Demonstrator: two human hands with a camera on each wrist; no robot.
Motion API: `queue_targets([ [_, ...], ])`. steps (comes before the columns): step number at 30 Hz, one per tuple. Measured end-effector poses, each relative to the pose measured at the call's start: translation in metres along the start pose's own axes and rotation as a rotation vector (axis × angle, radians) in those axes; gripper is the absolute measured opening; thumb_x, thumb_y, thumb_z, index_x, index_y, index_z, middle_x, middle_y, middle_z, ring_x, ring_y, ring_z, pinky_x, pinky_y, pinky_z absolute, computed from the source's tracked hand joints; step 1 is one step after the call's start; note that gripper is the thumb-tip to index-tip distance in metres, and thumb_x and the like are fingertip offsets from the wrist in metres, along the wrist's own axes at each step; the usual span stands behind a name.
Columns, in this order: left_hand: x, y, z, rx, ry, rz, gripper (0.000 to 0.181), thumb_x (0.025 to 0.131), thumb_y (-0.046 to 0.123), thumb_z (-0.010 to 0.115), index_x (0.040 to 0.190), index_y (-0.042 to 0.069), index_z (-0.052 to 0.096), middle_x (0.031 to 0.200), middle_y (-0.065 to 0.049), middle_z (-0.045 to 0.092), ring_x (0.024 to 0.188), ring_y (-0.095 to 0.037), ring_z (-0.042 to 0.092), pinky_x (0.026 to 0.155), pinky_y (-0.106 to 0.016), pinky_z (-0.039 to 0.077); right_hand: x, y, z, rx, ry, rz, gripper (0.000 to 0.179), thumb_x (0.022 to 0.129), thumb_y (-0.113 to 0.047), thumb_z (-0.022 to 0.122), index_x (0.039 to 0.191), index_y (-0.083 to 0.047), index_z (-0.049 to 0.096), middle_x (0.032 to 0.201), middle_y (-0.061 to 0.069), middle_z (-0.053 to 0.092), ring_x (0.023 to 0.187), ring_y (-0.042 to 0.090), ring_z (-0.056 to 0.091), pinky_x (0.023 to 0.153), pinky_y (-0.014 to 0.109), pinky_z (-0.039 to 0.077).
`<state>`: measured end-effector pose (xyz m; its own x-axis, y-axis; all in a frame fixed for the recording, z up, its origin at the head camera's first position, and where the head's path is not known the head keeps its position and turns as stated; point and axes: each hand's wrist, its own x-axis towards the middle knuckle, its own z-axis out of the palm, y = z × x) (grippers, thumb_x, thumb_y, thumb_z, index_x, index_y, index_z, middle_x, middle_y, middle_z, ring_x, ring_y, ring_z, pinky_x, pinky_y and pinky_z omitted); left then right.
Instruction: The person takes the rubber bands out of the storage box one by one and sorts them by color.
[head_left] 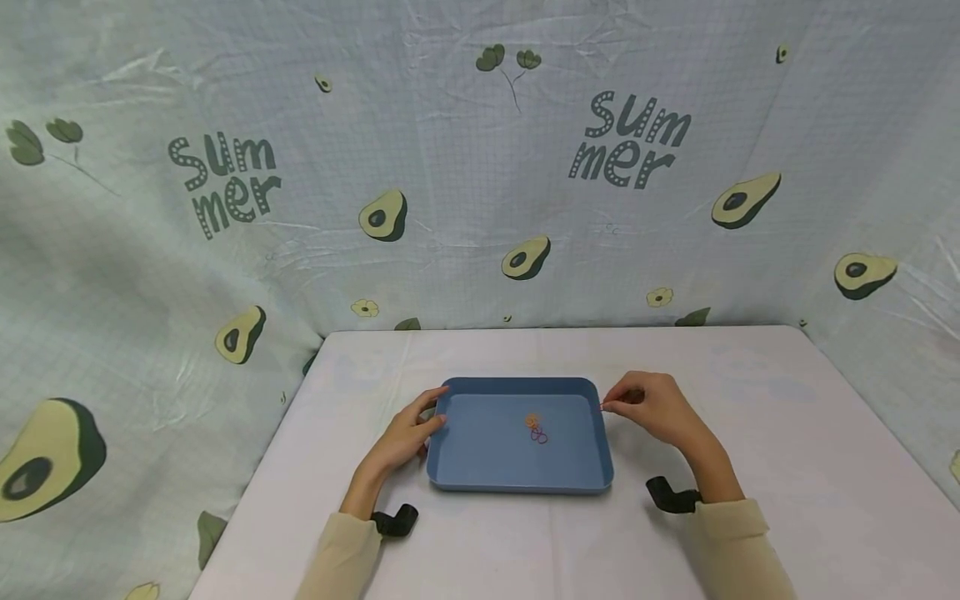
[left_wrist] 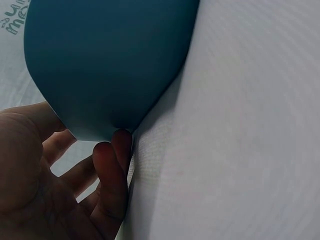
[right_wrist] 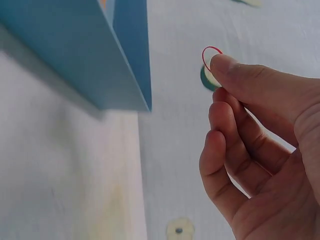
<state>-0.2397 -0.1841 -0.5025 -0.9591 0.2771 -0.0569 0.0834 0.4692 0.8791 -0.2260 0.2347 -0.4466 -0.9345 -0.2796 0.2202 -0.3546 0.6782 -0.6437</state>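
A shallow blue tray (head_left: 480,450) lies on the table in the head view. My left hand (head_left: 405,435) grips its left side, with fingers (left_wrist: 111,167) against the tray's end in the left wrist view. Just off the tray's right rim, my right hand (head_left: 658,408) pinches a thin red rubber band (right_wrist: 204,54) between thumb and forefinger. The band's loop stands out past the fingertips, while the rest is hidden in the pinch. An orange rubber band (head_left: 532,420) and a purple rubber band (head_left: 539,436) lie close together inside the tray, right of its middle.
A white-covered table (head_left: 525,550) carries the tray. Behind it and on both sides hangs a pale cloth (head_left: 450,125) printed with avocados and lettering. Black wrist mounts (head_left: 396,521) are worn at both cuffs.
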Motion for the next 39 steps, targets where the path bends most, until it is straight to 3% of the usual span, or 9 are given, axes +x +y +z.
queue_targets([
  [12,-0.003,0.001,0.000,0.000,-0.010,-0.018,0.057,0.105,0.022,0.059,0.159,0.022,0.042,0.159,-0.021,0.044,0.066,-0.016,0.054,0.053,-0.029,0.048,-0.006,0.028,-0.015,-0.045,0.099,0.184,0.015,0.091,-0.021,0.081,0.096,-0.008,0.081,0.097,0.009,0.078,0.087,0.020,0.069,0.072,0.030,0.052],
  [22,-0.001,0.000,0.000,-0.002,-0.016,-0.014,0.056,0.106,0.021,0.058,0.160,0.022,0.041,0.160,-0.024,0.042,0.070,-0.018,0.054,0.053,-0.031,0.048,-0.009,0.047,-0.017,-0.031,0.113,0.302,0.021,0.097,-0.022,0.073,0.102,-0.004,0.081,0.104,0.018,0.077,0.095,0.032,0.069,0.070,0.032,0.051],
  [33,-0.001,0.000,0.001,0.005,-0.003,-0.003,0.057,0.105,0.021,0.059,0.159,0.021,0.042,0.159,-0.025,0.044,0.069,-0.016,0.054,0.053,-0.030,0.049,-0.009,0.059,-0.016,0.005,0.077,0.423,0.028,0.097,-0.026,0.072,0.103,0.001,0.080,0.099,0.018,0.077,0.080,0.020,0.064,0.064,0.032,0.048],
  [39,0.000,0.000,0.000,0.000,-0.007,-0.015,0.057,0.105,0.022,0.058,0.160,0.022,0.041,0.160,-0.023,0.043,0.070,-0.017,0.055,0.054,-0.029,0.048,-0.009,0.066,-0.012,-0.002,0.069,0.472,0.030,0.095,-0.026,0.073,0.103,0.002,0.079,0.095,0.017,0.077,0.080,0.022,0.065,0.064,0.031,0.048],
])
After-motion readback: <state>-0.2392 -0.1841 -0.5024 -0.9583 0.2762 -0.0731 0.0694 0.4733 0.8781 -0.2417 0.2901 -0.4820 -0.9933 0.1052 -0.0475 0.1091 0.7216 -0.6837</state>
